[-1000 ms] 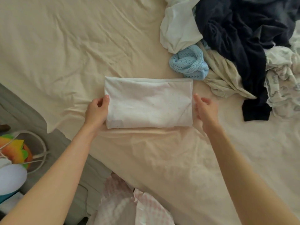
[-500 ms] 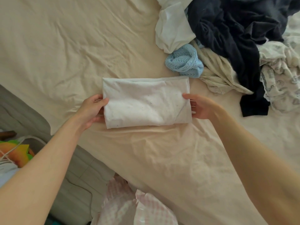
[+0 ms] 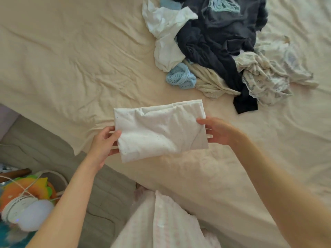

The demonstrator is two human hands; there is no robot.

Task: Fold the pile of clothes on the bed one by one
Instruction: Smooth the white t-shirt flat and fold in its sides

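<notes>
Both hands hold a folded white cloth point(image 3: 161, 129) at the middle of the view, above the cream bed point(image 3: 71, 56). The left hand point(image 3: 103, 142) pinches its short edge at 9 o'clock, thumb on top and fingers underneath; the right hand point(image 3: 216, 130) grips the opposite edge at 3 o'clock the same way. The pile of clothes point(image 3: 223, 49) lies at 1 o'clock, well apart from the cloth, with a dark garment point(image 3: 211, 40) on top and a light blue knit point(image 3: 180, 76) at its near edge
</notes>
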